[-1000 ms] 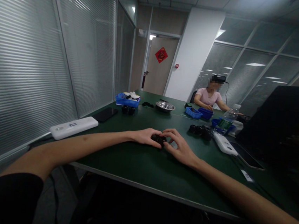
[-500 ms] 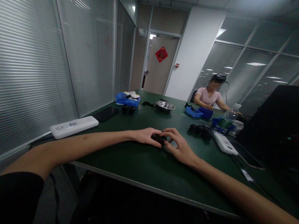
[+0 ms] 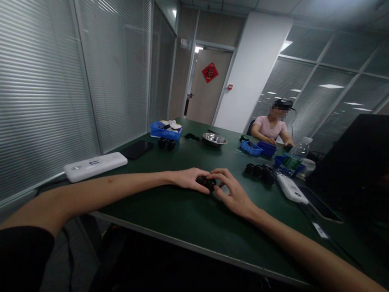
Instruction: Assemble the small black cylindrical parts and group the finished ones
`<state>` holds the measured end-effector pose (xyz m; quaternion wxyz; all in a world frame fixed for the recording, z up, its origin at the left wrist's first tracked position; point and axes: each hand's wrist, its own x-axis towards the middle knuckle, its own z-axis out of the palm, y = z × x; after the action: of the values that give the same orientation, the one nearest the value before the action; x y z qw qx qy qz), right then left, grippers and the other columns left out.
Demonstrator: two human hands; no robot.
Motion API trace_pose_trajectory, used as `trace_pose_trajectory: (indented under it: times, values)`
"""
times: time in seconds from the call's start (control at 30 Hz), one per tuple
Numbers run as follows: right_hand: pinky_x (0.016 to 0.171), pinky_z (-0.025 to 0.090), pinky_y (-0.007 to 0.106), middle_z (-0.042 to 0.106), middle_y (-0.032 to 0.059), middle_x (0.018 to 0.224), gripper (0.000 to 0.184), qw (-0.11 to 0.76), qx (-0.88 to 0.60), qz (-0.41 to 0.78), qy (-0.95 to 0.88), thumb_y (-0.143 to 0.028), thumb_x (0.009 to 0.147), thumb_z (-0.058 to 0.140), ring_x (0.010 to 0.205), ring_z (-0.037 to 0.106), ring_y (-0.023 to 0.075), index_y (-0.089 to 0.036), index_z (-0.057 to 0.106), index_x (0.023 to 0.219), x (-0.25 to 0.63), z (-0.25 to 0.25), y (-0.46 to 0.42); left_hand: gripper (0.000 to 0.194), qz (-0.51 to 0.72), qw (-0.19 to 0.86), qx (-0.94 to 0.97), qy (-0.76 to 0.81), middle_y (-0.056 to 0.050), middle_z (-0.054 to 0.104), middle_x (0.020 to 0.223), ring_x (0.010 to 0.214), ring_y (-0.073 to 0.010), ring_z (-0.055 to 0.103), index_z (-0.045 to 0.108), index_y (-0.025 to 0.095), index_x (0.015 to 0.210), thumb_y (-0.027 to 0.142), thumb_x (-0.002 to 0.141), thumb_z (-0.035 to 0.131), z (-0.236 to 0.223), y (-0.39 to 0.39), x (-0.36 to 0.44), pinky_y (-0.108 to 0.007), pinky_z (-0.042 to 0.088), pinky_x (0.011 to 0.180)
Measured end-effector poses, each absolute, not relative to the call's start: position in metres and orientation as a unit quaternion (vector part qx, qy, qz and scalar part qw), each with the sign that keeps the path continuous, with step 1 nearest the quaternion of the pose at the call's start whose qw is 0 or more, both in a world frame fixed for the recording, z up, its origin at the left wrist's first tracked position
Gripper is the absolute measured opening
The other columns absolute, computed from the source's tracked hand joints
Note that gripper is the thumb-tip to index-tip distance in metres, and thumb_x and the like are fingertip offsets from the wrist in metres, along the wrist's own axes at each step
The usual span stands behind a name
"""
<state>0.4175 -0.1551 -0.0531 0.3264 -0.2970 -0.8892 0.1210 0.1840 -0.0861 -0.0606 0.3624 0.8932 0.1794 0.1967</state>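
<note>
So we've got a pale door [image 3: 209, 102] at the back wearing a red diamond sign [image 3: 210, 72], white pillar [image 3: 255, 74] right beside it. Someone in a pink top [image 3: 269, 127] sits at the table's [image 3: 174, 210] far right, and nearer us there's a clear plastic bottle [image 3: 295, 156]. Over left, a dark phone [image 3: 137, 149] and a long white device [image 3: 96, 167].

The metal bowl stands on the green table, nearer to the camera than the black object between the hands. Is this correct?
Not nearer: the head view shows the metal bowl, on the green table, farther from the camera than the black object between the left hand and right hand.
</note>
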Motion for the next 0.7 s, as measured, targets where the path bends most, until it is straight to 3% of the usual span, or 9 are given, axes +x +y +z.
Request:
trace_pose_trajectory:
  times: [0.07, 0.27, 0.5, 0.7]
  values:
    - [0.103, 0.051, 0.048, 0.054, 0.0089, 0.131, 0.030, 0.326, -0.293, 0.117, -0.891, -0.022, 0.100, 0.052, 0.123, 0.056, 0.0257, -0.028, 0.062, 0.128, 0.4174, -0.0534, -0.1550, 0.048, 0.198, 0.354, 0.896, 0.179, -0.007, 0.066, 0.111, 0.101, -0.0212, 0.061, 0.065, 0.013, 0.120, 0.045, 0.086, 0.075, -0.0605, -0.0862, 0.1839, -0.031, 0.045, 0.088]
    - [0.085, 0.058, 0.041, 0.054, 0.0106, 0.131, 0.026, 0.344, -0.328, 0.116, -0.872, -0.035, 0.096, 0.065, 0.118, 0.057, 0.0272, -0.026, 0.063, 0.120, 0.4164, -0.0552, -0.1533, 0.052, 0.191, 0.367, 0.890, 0.189, -0.007, 0.067, 0.113, 0.103, -0.0217, 0.062, 0.064, 0.014, 0.124, 0.046, 0.085, 0.075, -0.0602, -0.0872, 0.1840, -0.030, 0.045, 0.087]
    - [0.097, 0.055, 0.044, 0.054, 0.0095, 0.131, 0.026, 0.325, -0.296, 0.122, -0.890, -0.026, 0.100, 0.053, 0.122, 0.056, 0.0257, -0.027, 0.063, 0.125, 0.4171, -0.0524, -0.1552, 0.049, 0.189, 0.353, 0.897, 0.187, -0.005, 0.065, 0.107, 0.098, -0.0200, 0.060, 0.065, 0.014, 0.118, 0.048, 0.085, 0.075, -0.0597, -0.0863, 0.1823, -0.029, 0.044, 0.084]
    - [0.085, 0.058, 0.039, 0.054, 0.0104, 0.131, 0.027, 0.339, -0.334, 0.115, -0.872, -0.036, 0.096, 0.064, 0.120, 0.057, 0.0270, -0.026, 0.063, 0.122, 0.4161, -0.0552, -0.1537, 0.053, 0.195, 0.371, 0.890, 0.180, -0.007, 0.066, 0.113, 0.103, -0.0216, 0.062, 0.064, 0.015, 0.124, 0.046, 0.084, 0.076, -0.0616, -0.0853, 0.1825, -0.031, 0.045, 0.087]
